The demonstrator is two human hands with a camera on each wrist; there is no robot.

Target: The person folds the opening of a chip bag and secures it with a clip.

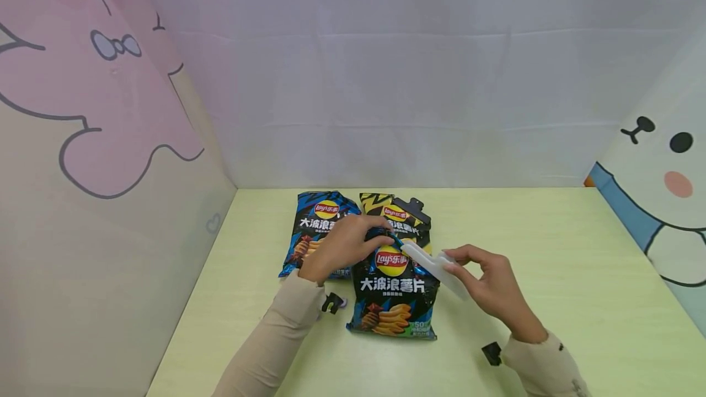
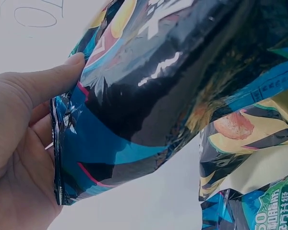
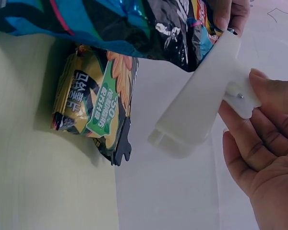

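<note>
A blue-and-black chip bag (image 1: 393, 305) is held up at the front of the group. My left hand (image 1: 344, 242) pinches its folded top edge between thumb and fingers; in the left wrist view the thumb (image 2: 69, 64) lies on the foil. My right hand (image 1: 491, 280) grips a wide white bag clip (image 1: 432, 262) by its handles, at the bag's top right corner. In the right wrist view the clip (image 3: 197, 100) slants beside the bag's edge, one end near the left fingers (image 3: 223, 14). How far its jaws enclose the foil is unclear.
Behind stand a second blue chip bag (image 1: 306, 219) on the left and a yellow-and-black chip bag (image 1: 375, 201) with a black clip (image 1: 412, 208) on its top. All are on a pale yellow-green table (image 1: 551, 262) with a white back wall (image 1: 419, 78).
</note>
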